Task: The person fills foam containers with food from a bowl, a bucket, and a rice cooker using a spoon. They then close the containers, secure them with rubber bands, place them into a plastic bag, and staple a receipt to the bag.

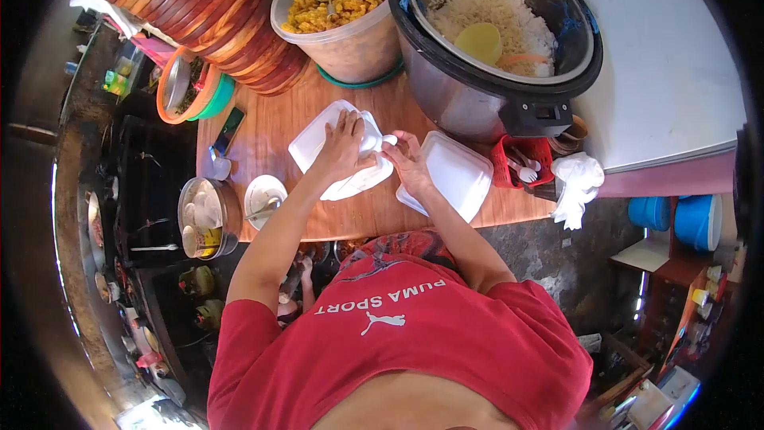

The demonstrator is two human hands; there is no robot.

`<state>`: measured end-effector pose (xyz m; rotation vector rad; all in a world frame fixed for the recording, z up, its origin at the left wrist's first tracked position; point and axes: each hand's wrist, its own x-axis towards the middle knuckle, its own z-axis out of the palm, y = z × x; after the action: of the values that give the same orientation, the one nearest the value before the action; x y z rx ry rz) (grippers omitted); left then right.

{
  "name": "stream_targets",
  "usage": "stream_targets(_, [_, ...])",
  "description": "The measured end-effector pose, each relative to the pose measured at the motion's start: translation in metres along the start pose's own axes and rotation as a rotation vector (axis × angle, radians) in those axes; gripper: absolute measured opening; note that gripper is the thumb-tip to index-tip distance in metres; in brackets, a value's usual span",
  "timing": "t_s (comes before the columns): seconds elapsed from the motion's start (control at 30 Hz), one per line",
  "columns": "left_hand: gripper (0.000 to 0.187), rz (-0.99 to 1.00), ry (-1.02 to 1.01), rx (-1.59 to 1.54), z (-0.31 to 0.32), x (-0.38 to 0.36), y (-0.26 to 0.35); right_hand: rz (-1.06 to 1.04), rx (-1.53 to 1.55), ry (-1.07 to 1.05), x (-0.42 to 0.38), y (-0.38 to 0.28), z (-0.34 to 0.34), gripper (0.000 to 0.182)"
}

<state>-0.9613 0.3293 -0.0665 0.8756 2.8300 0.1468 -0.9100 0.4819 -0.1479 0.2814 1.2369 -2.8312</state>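
A white foam food box (320, 134) lies open on the wooden table in front of me. My left hand (344, 147) rests over it, fingers stretched out across a white bundle (370, 137) inside. From the right, my right hand (408, 163) pinches a small white end (389, 140) at the box's edge; it looks like twisted plastic, but I cannot be sure. A second white foam box (458, 171) sits beside my right forearm. The part of the bundle under my left palm is hidden.
Behind stand a tub of yellow food (342, 52) and a large rice cooker (477, 103). Stacked wooden bowls (199, 16) rise at the back left. A red basket of spoons (521, 163) is at right; a small bowl (265, 195) and clear container (209, 219) are at left.
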Motion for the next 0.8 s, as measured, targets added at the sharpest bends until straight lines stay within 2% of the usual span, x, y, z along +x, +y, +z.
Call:
stream_targets(0.2, [0.084,0.020,0.087,-0.028,0.009,0.000,-0.004,0.070,0.051,0.004,-0.010,-0.012,-0.003,0.024])
stream_targets(0.33, [0.085,0.016,0.090,-0.032,0.010,-0.001,-0.003,0.075,-0.217,0.088,-0.009,0.007,-0.007,0.023])
stream_targets(0.43, [0.086,0.008,0.087,-0.033,0.010,-0.002,-0.003,0.176,-0.361,0.074,-0.002,0.005,-0.011,0.022])
stream_targets(0.53, [0.088,-0.004,0.088,-0.027,0.010,-0.001,-0.004,0.109,-0.257,0.001,0.005,0.000,-0.015,0.020])
stream_targets(0.63, [0.090,-0.020,0.065,0.001,0.008,-0.001,-0.002,0.179,-0.344,-0.073,0.007,-0.003,-0.016,0.018])
stream_targets(0.73, [0.090,-0.022,0.066,-0.015,0.007,0.000,-0.001,0.113,-0.501,-0.220,0.018,-0.005,-0.018,0.020])
stream_targets(0.8, [0.089,-0.015,0.087,-0.033,0.010,-0.001,-0.002,0.035,-0.592,-0.242,0.020,0.000,-0.015,0.018])
